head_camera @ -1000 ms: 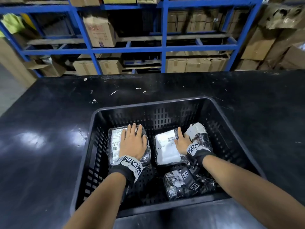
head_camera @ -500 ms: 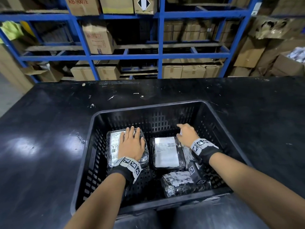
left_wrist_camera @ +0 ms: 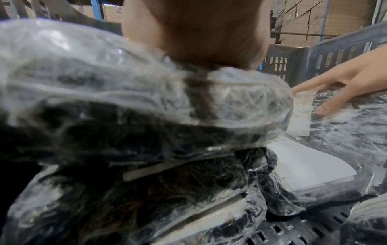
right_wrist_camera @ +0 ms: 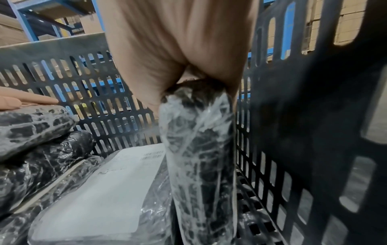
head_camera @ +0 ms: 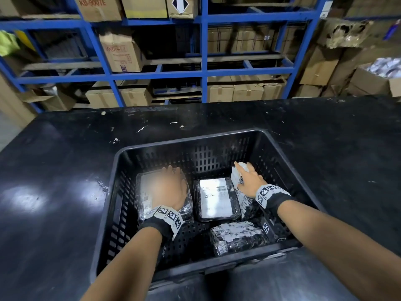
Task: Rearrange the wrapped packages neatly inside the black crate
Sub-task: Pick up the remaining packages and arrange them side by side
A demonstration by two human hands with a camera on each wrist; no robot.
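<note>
A black slotted crate (head_camera: 191,140) sits on a black table (head_camera: 65,170) and holds several packages wrapped in clear film. My left hand (head_camera: 171,181) lies flat on a stack of two packages (head_camera: 143,192) at the crate's left; the upper package (left_wrist_camera: 125,92) is under my palm. A package with a white label (head_camera: 213,197) lies flat in the middle. My right hand (head_camera: 247,179) straddles the top edge of a package standing on edge (head_camera: 243,200) near the right wall, with the thumb on its left face. In the front of the crate lies another package (head_camera: 238,237).
Bare crate floor (head_camera: 191,235) shows in front of the left stack. The crate's right wall (right_wrist_camera: 293,132) is close beside the upright package. Blue shelving (head_camera: 204,72) with cardboard boxes stands behind the table. More boxes (head_camera: 368,79) are piled at the right.
My right hand has gone from the labelled package to the right-hand package, which now stands on edge. The labelled package now lies flat. My left hand has stayed on its stack.
</note>
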